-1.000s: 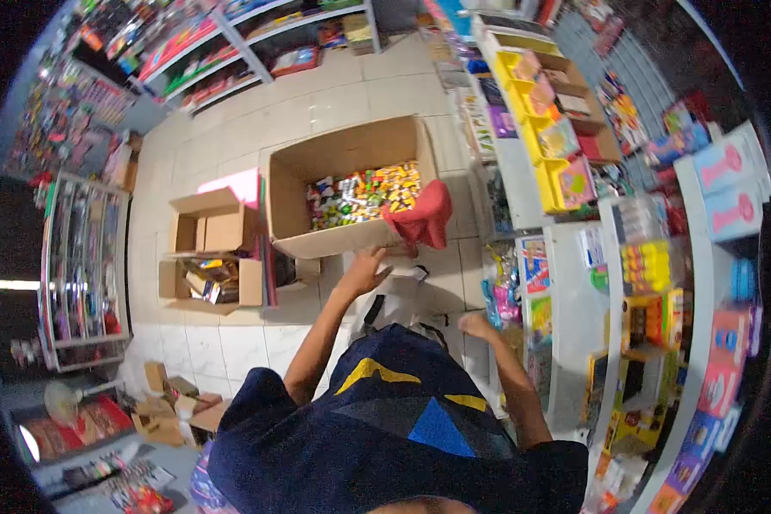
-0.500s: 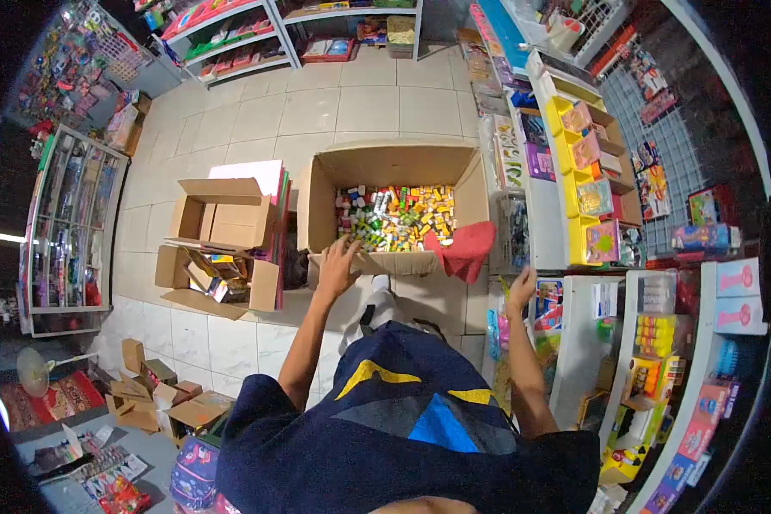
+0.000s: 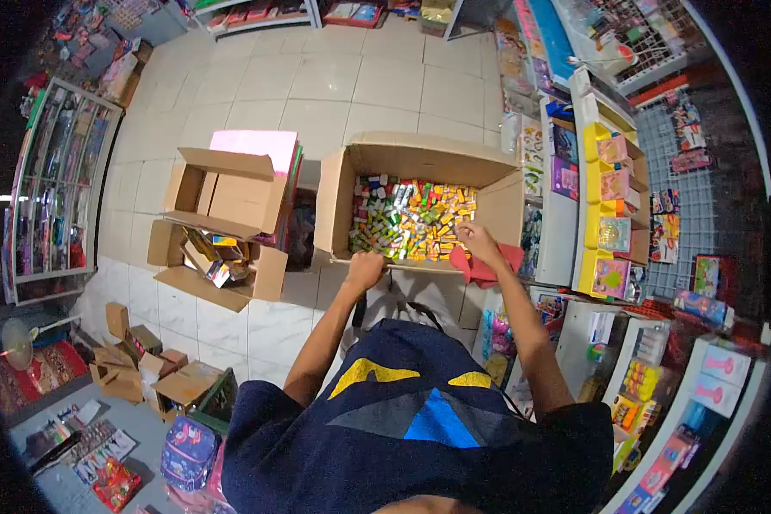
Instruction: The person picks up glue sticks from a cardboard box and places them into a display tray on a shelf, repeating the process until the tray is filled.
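left hand [image 3: 367,269] clamped on near edge of large box [image 3: 428,163]; should brace it. right hand [image 3: 480,243] over small packs [image 3: 407,224], near right corner, grip unclear; should avoid red cloth [image 3: 474,270].

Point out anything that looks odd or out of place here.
The red cloth looks out of place: it lies crumpled at the near right corner of the big carton, unlike the small colourful items inside. The jumbled cartons at lower left look untidy, sitting at odd angles.
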`<state>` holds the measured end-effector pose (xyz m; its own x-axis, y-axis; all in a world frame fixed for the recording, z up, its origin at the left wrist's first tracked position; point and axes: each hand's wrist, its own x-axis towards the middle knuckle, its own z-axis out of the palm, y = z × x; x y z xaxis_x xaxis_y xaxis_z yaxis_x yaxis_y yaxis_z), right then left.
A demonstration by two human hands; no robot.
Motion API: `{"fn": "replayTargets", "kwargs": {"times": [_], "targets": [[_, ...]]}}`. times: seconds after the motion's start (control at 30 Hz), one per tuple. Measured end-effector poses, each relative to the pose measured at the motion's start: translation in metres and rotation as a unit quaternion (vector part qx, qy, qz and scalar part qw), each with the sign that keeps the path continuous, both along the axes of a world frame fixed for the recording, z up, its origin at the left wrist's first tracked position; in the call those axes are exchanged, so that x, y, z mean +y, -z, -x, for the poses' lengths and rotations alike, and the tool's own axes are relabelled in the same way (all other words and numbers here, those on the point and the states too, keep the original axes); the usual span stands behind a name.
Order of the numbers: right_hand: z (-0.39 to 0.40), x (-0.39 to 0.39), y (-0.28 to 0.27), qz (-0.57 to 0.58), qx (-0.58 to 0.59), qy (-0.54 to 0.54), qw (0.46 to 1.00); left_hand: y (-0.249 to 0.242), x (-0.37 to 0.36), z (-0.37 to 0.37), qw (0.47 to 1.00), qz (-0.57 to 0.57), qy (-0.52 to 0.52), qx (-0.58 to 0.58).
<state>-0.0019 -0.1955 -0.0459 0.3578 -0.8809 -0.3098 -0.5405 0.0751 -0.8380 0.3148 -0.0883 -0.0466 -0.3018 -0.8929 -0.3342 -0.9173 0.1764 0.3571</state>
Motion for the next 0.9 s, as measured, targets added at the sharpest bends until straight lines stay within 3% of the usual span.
{"fn": "replayTargets", "kwargs": {"times": [0.07,0.17,0.2,0.3,0.33,0.43,0.47,0.5,0.57,0.63,0.67,0.73,0.77,0.83,0.9], "targets": [[0.009,-0.017,0.045,-0.031,-0.007,-0.082,0.996,-0.008,-0.003,0.003,1.000,-0.016,-0.002,-0.009],[0.013,-0.048,0.105,-0.095,0.077,-0.058,0.991,-0.022,-0.009,0.004,1.000,-0.022,-0.010,-0.019],[0.005,-0.057,0.101,-0.169,0.059,-0.025,0.984,-0.022,-0.010,0.004,0.999,-0.027,-0.001,-0.033],[0.002,-0.097,0.192,-0.060,0.112,-0.147,0.981,-0.022,-0.015,0.004,0.997,-0.045,0.017,-0.054],[-0.016,-0.101,0.184,-0.088,0.148,-0.063,0.983,-0.027,-0.015,0.005,0.997,-0.055,0.013,-0.046],[-0.047,-0.123,0.231,-0.063,0.000,-0.044,0.997,-0.033,-0.019,0.004,0.995,-0.096,0.017,-0.034],[-0.058,-0.124,0.244,-0.053,0.015,0.011,0.998,-0.029,-0.020,0.005,0.995,-0.099,0.010,-0.027],[-0.079,-0.125,0.238,-0.044,0.030,0.065,0.996,-0.026,-0.019,0.005,0.994,-0.104,0.002,-0.019],[-0.109,-0.138,0.227,-0.071,0.154,0.024,0.985,-0.017,-0.016,0.004,0.994,-0.107,0.000,-0.029],[-0.128,-0.132,0.238,0.035,0.221,0.054,0.973,-0.016,-0.015,0.006,0.989,-0.142,-0.014,-0.040],[-0.132,-0.131,0.242,-0.011,0.265,0.049,0.963,-0.014,-0.016,0.007,0.987,-0.154,-0.014,-0.040],[-0.146,-0.135,0.192,-0.081,0.332,0.029,0.939,-0.036,-0.030,0.009,0.982,-0.182,-0.017,-0.036],[-0.147,-0.126,0.210,-0.010,0.362,0.017,0.932,-0.037,-0.027,0.008,0.984,-0.177,-0.020,-0.020],[-0.147,-0.133,0.217,-0.084,0.288,0.094,0.949,-0.037,-0.032,0.009,0.988,-0.153,-0.035,0.014],[-0.146,-0.140,0.226,-0.116,0.288,0.103,0.945,-0.044,-0.039,0.010,0.984,-0.174,-0.008,-0.020]]}}
